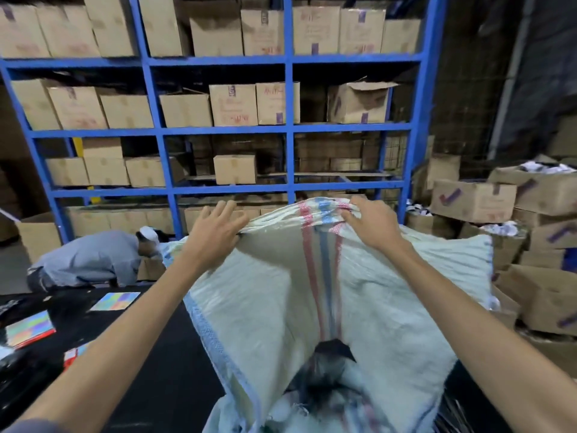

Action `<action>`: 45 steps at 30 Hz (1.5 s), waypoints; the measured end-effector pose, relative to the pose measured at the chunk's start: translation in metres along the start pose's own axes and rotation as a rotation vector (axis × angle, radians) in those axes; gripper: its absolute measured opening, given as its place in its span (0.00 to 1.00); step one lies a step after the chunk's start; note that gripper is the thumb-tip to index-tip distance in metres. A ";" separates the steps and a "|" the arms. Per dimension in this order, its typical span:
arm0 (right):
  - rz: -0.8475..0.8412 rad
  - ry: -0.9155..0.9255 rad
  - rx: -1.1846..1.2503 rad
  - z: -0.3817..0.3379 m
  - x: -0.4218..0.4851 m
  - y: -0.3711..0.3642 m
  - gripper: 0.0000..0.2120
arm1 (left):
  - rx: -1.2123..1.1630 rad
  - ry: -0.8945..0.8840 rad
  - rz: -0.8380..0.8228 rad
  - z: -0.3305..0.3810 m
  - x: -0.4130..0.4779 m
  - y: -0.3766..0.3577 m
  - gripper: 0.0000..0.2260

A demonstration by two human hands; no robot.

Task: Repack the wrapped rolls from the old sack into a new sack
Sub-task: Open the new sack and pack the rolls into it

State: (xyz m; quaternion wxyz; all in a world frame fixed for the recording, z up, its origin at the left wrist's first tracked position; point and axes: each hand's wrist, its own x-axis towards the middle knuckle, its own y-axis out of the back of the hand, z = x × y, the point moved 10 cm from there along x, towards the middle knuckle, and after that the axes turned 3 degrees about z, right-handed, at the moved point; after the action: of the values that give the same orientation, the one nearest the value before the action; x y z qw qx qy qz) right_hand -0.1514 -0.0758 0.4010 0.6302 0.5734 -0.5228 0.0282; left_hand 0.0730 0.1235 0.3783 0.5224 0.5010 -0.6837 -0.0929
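Observation:
A white woven sack [265, 295] with red and blue stripes down its middle is lifted in front of me, its far end raised and its mouth hanging toward me. My left hand [215, 235] grips the raised end at its left corner. My right hand [373, 223] pinches the bunched fabric at the right. Dark, plastic-wrapped contents [327, 370] show at the sack's mouth near the bottom. Another white sack [462, 260] lies behind on the right. I cannot make out single rolls.
A blue steel rack [288, 129] full of cardboard boxes stands ahead. Stacked cartons [474, 200] crowd the right side. A person [90, 260] crouches at the left. Colourful flat packs [115, 301] lie on the black surface [162, 370] at the left.

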 end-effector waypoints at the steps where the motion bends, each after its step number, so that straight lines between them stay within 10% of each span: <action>1: -0.003 0.029 -0.014 -0.005 0.004 -0.001 0.16 | 0.052 0.017 0.014 -0.001 -0.001 -0.001 0.17; 13: 0.087 0.101 -0.148 -0.028 0.053 -0.013 0.17 | -0.267 0.440 -0.011 -0.055 0.028 -0.018 0.10; 23: -0.103 0.242 -0.007 -0.009 0.038 -0.059 0.28 | 0.034 0.091 0.094 -0.041 0.023 -0.030 0.18; 31: -0.315 0.315 0.182 0.001 0.031 -0.091 0.39 | -0.167 0.248 -0.112 -0.038 0.019 -0.067 0.14; 39: -0.777 0.282 0.226 0.018 0.025 -0.125 0.03 | -0.176 0.011 -0.202 -0.030 0.022 -0.099 0.14; 45: -0.599 0.004 0.017 0.068 0.031 -0.148 0.28 | -0.338 0.145 -0.371 -0.024 0.010 -0.119 0.07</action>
State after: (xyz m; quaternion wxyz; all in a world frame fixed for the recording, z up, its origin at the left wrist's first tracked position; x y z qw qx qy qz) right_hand -0.0862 -0.1952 0.3056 0.6065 0.7074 -0.3289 -0.1535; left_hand 0.1634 0.0680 0.3175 0.6205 0.5287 -0.5155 -0.2640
